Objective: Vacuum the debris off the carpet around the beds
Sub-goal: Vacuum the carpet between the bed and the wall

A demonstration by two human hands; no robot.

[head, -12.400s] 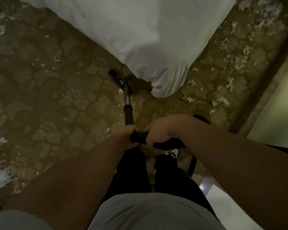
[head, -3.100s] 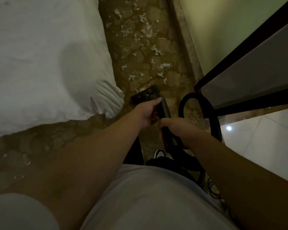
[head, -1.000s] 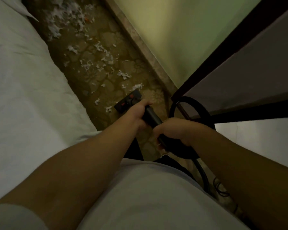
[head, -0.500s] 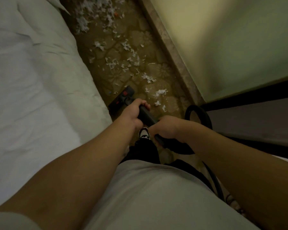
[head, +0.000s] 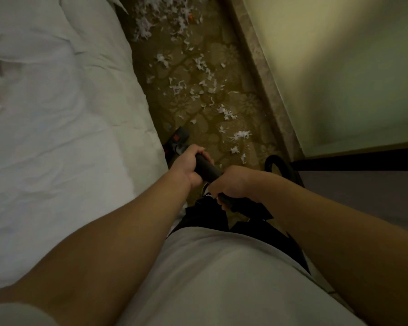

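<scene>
White shredded debris [head: 205, 83] lies scattered over the patterned brown carpet [head: 193, 109], in the narrow strip between the bed [head: 57, 102] and the skirting board [head: 259, 67] at the foot of the pale wall [head: 339, 67]. The thickest heap sits at the far end of the strip, with thinner scraps nearer the person. The vacuum head [head: 178, 141], black with a red mark, rests on the carpet just beside the bed's edge; loose scraps lie ahead of it and to its right. A black wand [head: 206, 169] runs back from the head towards the person. The left hand [head: 186, 165] grips the wand with fingers curled round it, on the side nearer the head. The right hand [head: 231, 184] is wrapped round the handle end just behind, so the two hands sit close together. A black hose [head: 271, 161] loops up to the right of the right hand, near a dark frame [head: 351, 158]. A grey shirt [head: 222, 278] and black trousers [head: 205, 217] fill the lower part of the view.
</scene>
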